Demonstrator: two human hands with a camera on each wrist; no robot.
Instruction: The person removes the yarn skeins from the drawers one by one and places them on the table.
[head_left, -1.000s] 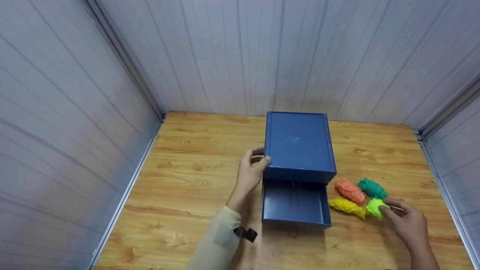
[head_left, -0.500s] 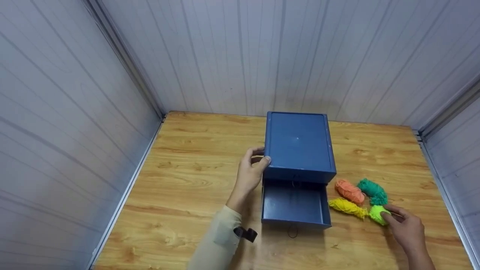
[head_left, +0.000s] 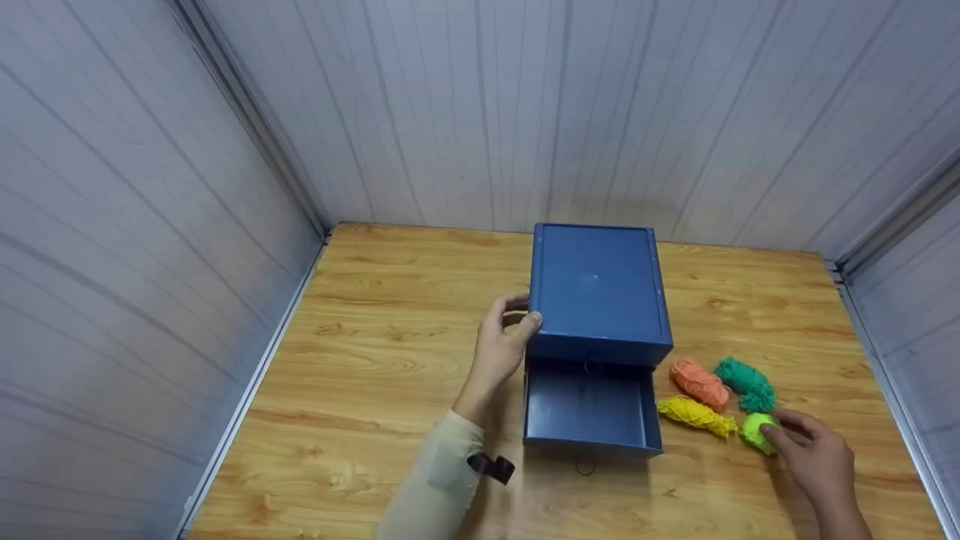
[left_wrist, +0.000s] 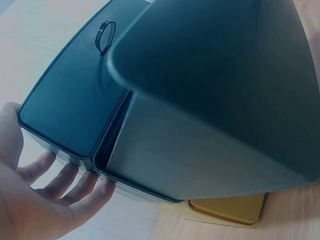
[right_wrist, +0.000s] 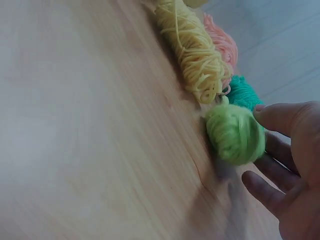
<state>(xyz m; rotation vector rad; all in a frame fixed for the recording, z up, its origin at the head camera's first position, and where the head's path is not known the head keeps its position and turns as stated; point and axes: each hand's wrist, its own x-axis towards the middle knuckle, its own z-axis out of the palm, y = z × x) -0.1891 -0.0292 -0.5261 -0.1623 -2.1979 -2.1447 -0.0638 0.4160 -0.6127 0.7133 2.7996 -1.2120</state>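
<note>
Right grip, thumb opposite fingers, around lime yarn

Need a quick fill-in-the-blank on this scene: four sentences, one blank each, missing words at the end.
1. The right grip pinches a yarn ball coloured ____.
2. Besides that ball, the head view shows ____ more yarn bundles.
3. In the head view, the left grip holds the blue cabinet at its ____ side.
4. The open drawer sits directly ____ the closed drawer.

Missing words: lime green; three; left; below.
</note>
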